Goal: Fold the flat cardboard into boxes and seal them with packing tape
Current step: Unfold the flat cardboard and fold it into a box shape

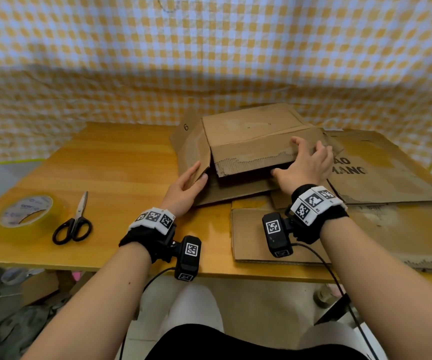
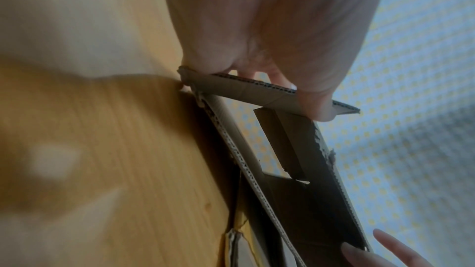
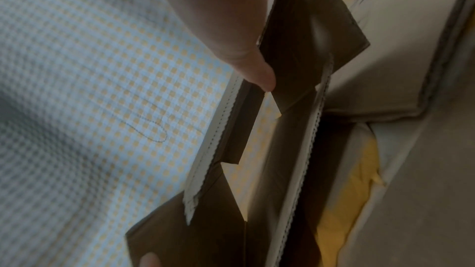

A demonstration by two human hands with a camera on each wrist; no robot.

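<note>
A half-opened brown cardboard box lies on its side on the wooden table, its open end facing me. My left hand grips the box's left side flap, thumb on one face and fingers behind it. My right hand holds the right end of the torn-edged upper flap, fingers spread over the top and thumb underneath, inside the opening. The right wrist view looks through the hollow box interior. A roll of clear packing tape lies at the table's left.
Black-handled scissors lie just right of the tape. Flat printed cardboard sheets lie under and right of the box, another sheet near the front edge. A yellow checked cloth hangs behind the table.
</note>
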